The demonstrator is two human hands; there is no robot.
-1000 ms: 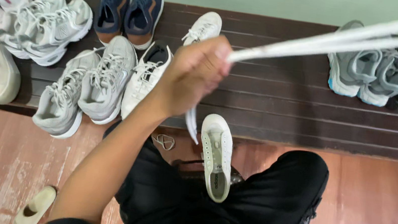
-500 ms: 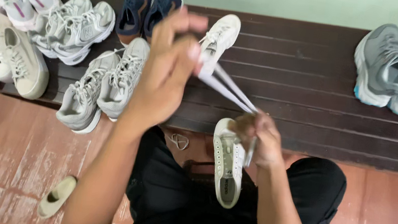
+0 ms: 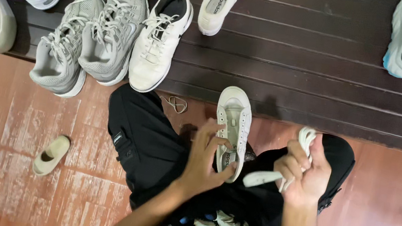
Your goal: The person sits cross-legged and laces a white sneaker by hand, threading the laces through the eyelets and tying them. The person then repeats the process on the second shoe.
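We see a white low sneaker lying on the lap, toe at 12 o'clock toward the dark wooden worktop. Our left hand is closed around its heel end; our right hand, at 3 o'clock of the shoe, is clenched on a bunched white lace. We judge the shoe light and fairly stiff, best held at the heel or midsole; the lace is limp and slippery, best pinched near its end.
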